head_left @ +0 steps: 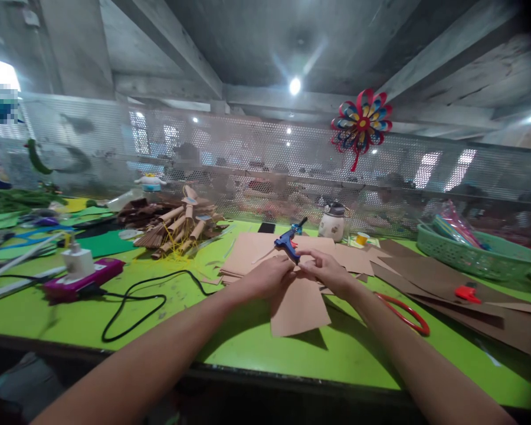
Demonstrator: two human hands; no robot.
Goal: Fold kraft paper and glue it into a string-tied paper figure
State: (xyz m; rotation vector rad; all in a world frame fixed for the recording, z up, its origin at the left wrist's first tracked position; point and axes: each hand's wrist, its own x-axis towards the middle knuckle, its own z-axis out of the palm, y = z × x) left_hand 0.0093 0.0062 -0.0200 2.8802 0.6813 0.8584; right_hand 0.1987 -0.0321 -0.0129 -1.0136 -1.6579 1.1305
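Observation:
A tan sheet of craft paper point(298, 310) slants toward me over the table's front part, its top edge under my fingers. My left hand point(269, 276) has its fingers curled in on the left of that edge. From the other side, my right hand point(325, 268) pinches the sheet with thumb and fingers; the exact fingertip contact is small and partly hidden. Just beyond my hands, a blue glue gun point(287, 242) rests on a stack of tan paper point(243, 251).
Red-handled scissors point(407, 313) lie right of my right forearm, near brown sheets point(425, 277) and a green basket point(464, 257). On the left are a purple power strip point(84, 280), a black cable point(135, 289) and a bundle of paper rolls point(186, 224). A jar point(333, 223) stands behind.

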